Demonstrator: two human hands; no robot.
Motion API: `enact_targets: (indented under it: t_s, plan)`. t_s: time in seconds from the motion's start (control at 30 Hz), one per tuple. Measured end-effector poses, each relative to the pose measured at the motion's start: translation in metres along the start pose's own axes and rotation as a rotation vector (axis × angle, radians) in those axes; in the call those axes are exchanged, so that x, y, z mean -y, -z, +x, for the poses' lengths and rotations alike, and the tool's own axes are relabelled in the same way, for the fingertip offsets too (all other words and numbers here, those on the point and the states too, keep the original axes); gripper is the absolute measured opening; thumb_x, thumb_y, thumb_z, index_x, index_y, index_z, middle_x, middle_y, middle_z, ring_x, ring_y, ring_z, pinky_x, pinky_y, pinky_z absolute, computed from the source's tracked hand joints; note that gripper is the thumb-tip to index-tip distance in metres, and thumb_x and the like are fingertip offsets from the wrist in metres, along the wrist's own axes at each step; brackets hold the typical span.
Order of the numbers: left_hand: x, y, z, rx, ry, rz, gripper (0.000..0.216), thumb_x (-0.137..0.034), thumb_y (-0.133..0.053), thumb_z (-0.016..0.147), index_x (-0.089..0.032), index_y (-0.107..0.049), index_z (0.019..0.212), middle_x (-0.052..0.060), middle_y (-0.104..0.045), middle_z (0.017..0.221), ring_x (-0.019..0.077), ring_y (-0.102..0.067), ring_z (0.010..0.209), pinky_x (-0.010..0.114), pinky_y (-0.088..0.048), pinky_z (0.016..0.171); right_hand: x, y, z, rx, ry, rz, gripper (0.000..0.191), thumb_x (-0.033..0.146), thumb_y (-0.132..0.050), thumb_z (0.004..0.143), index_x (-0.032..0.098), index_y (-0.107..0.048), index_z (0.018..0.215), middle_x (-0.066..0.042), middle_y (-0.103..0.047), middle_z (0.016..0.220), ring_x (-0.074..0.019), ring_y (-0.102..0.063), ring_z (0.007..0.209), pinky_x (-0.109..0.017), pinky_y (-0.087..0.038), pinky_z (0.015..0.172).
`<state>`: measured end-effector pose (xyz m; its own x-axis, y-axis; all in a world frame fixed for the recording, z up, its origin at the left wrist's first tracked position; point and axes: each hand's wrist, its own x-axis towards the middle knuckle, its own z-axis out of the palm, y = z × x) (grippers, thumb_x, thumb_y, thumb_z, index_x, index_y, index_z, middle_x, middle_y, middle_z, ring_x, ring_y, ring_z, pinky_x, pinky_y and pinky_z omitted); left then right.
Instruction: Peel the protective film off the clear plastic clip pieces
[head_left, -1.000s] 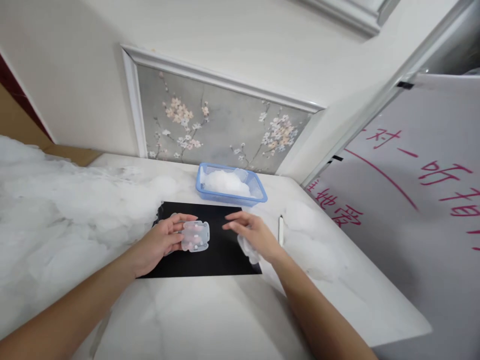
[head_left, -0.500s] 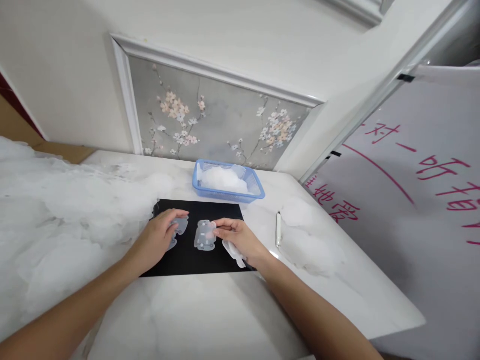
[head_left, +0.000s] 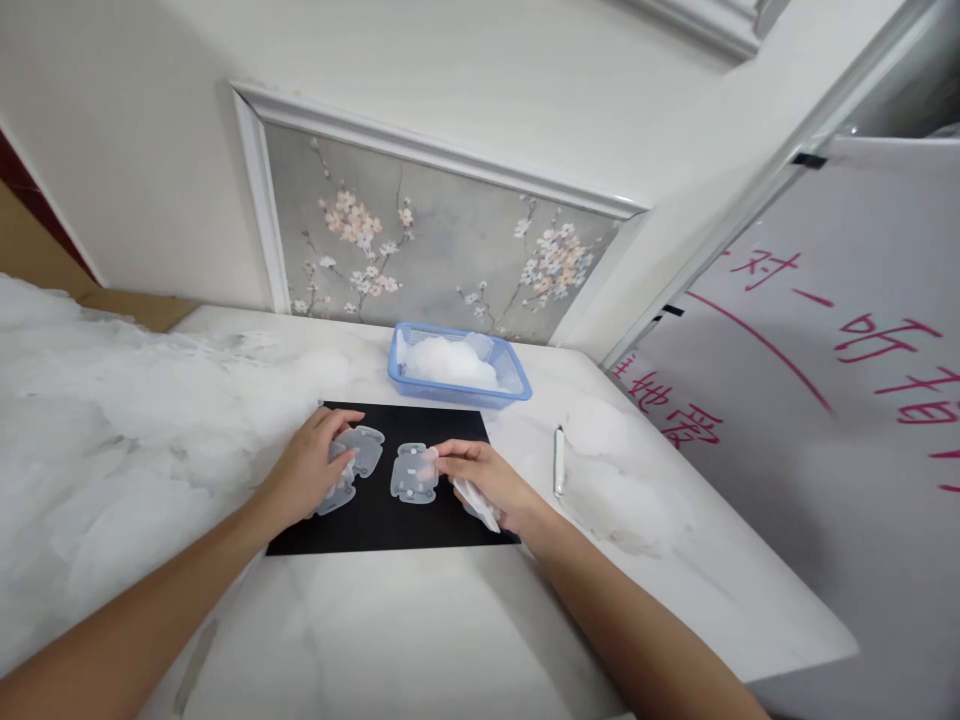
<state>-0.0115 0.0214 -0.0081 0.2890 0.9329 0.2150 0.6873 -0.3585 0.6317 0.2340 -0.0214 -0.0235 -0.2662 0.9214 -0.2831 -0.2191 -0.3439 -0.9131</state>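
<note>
My left hand point(head_left: 315, 462) is at the left of a black mat point(head_left: 375, 522), its thumb and fingers closed on translucent plastic pieces point(head_left: 364, 450) with rounded, lobed edges. A similar flat translucent plastic piece point(head_left: 412, 475) with small white marks is pinched at its right edge between the thumb and fingertips of my right hand point(head_left: 484, 478). More translucent pieces point(head_left: 476, 503) are tucked under the curled fingers of that same hand. Overlap hides how many pieces each hand has.
A blue basket point(head_left: 459, 397) holding whitish translucent pieces stands behind the mat. To the right lies a slim white-handled tool point(head_left: 559, 460), perhaps a knife. A large heap of translucent pieces point(head_left: 142, 430) covers the table's left side. A whiteboard point(head_left: 787, 480) with red writing stands at the right.
The pieces in my left hand have come further out from under the fingers and show more fully. The piece in my right hand has shifted very slightly. The view has tilted a little.
</note>
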Motion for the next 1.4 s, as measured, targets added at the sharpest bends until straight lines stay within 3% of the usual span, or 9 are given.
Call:
enact_targets:
  t_s: [0.13, 0.33, 0.43, 0.57, 0.73, 0.87, 1.17, 1.27, 1.4]
  plan:
    - [-0.008, 0.005, 0.0, -0.068, 0.03, -0.044, 0.03, -0.034, -0.053, 0.08, -0.021, -0.068, 0.102, 0.004, -0.066, 0.091, 0.0194, -0.059, 0.081, 0.031, -0.047, 0.077, -0.001, 0.001, 0.0, -0.025, 0.008, -0.025, 0.032, 0.038, -0.078, 0.063, 0.015, -0.068, 0.083, 0.004, -0.056, 0.055, -0.0029, -0.032, 0.034, -0.022, -0.015, 0.035]
    - [-0.025, 0.011, -0.007, -0.156, 0.119, -0.199, 0.028, -0.046, -0.056, 0.081, -0.022, -0.068, 0.089, 0.001, -0.066, 0.083, 0.0172, -0.058, 0.075, 0.026, -0.043, 0.068, 0.001, 0.004, -0.002, -0.023, 0.049, -0.061, 0.033, 0.041, -0.077, 0.065, 0.016, -0.065, 0.083, 0.008, -0.046, 0.047, -0.0036, -0.031, 0.033, -0.021, -0.016, 0.035]
    - [-0.027, 0.01, -0.009, -0.115, 0.221, -0.401, 0.033, -0.052, -0.059, 0.079, -0.02, -0.064, 0.088, 0.0, -0.064, 0.076, 0.0154, -0.056, 0.07, 0.025, -0.042, 0.063, 0.003, 0.008, -0.002, -0.023, 0.032, -0.108, 0.036, 0.045, -0.075, 0.067, 0.016, -0.063, 0.086, 0.005, -0.053, 0.046, -0.0049, -0.032, 0.032, -0.021, -0.016, 0.036]
    - [-0.025, 0.006, -0.009, -0.063, 0.394, -0.659, 0.042, -0.058, -0.066, 0.071, -0.019, -0.058, 0.082, 0.0, -0.058, 0.073, 0.0143, -0.054, 0.066, 0.024, -0.042, 0.056, 0.003, 0.011, -0.001, -0.049, 0.027, -0.12, 0.038, 0.047, -0.073, 0.068, 0.016, -0.063, 0.087, -0.003, -0.067, 0.059, -0.0042, -0.032, 0.033, -0.023, -0.015, 0.036]
    - [-0.027, 0.003, -0.009, 0.027, 0.571, -0.905, 0.043, -0.053, -0.073, 0.064, -0.02, -0.056, 0.085, 0.001, -0.061, 0.078, 0.0179, -0.061, 0.072, 0.024, -0.044, 0.053, 0.002, 0.013, 0.0, -0.045, 0.026, -0.131, 0.038, 0.045, -0.07, 0.07, 0.016, -0.066, 0.094, -0.007, -0.073, 0.076, -0.0041, -0.031, 0.034, -0.024, -0.017, 0.038]
    - [-0.028, 0.003, -0.008, 0.025, 0.607, -0.951, 0.038, -0.046, -0.076, 0.066, -0.021, -0.061, 0.091, 0.004, -0.065, 0.09, 0.0174, -0.063, 0.078, 0.025, -0.049, 0.059, 0.002, 0.013, 0.0, -0.044, 0.024, -0.153, 0.036, 0.043, -0.069, 0.071, 0.017, -0.068, 0.096, -0.008, -0.074, 0.084, -0.0043, -0.032, 0.036, -0.024, -0.018, 0.039]
    - [-0.023, 0.004, -0.008, 0.122, 0.606, -1.059, 0.033, -0.046, -0.065, 0.079, -0.021, -0.065, 0.101, 0.008, -0.067, 0.107, 0.0208, -0.065, 0.097, 0.029, -0.055, 0.074, 0.01, 0.009, -0.007, -0.02, -0.066, -0.205, 0.033, 0.041, -0.071, 0.07, 0.02, -0.069, 0.095, -0.005, -0.072, 0.1, -0.0086, -0.051, 0.052, -0.023, -0.026, 0.042]
    - [-0.022, 0.004, -0.007, 0.104, 0.608, -1.088, 0.03, -0.041, -0.063, 0.081, -0.019, -0.067, 0.1, 0.01, -0.068, 0.105, 0.0225, -0.065, 0.096, 0.031, -0.056, 0.074, 0.009, 0.01, -0.007, 0.003, 0.036, -0.225, 0.031, 0.048, -0.069, 0.072, 0.02, -0.069, 0.086, -0.005, -0.072, 0.091, -0.0124, -0.059, 0.065, -0.023, -0.037, 0.051]
    - [-0.024, 0.006, -0.008, 0.135, 0.61, -1.081, 0.029, -0.04, -0.058, 0.085, -0.017, -0.067, 0.101, 0.01, -0.069, 0.1, 0.0222, -0.066, 0.093, 0.031, -0.056, 0.073, 0.006, 0.013, -0.004, -0.05, 0.153, -0.404, 0.02, 0.034, -0.075, 0.067, 0.019, -0.064, 0.073, -0.002, -0.066, 0.073, -0.014, -0.059, 0.071, -0.026, -0.043, 0.067]
